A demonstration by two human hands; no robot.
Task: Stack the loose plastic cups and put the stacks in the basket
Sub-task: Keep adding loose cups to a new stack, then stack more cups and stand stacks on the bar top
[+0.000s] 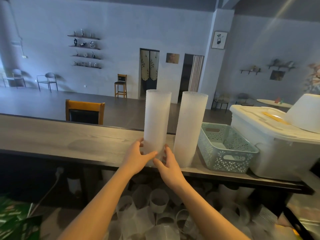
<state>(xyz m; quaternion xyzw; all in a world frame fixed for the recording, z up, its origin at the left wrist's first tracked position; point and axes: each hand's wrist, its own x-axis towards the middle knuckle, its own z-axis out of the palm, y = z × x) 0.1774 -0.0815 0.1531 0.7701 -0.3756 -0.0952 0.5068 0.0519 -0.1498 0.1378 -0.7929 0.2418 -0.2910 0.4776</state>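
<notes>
Two tall stacks of clear ribbed plastic cups stand upright on the wooden counter. The left stack is gripped near its base by both hands: my left hand wraps its left side and my right hand presses its right side. Just to the right, the second stack stands free and touches neither hand. Beside that stack, a pale green lattice basket sits on the counter with nothing visible inside. Several loose cups lie in a heap below the counter.
A large white lidded plastic bin stands right of the basket, with a white bowl upside down on its lid. A wooden chair is behind the counter. Green leaves show at the lower left.
</notes>
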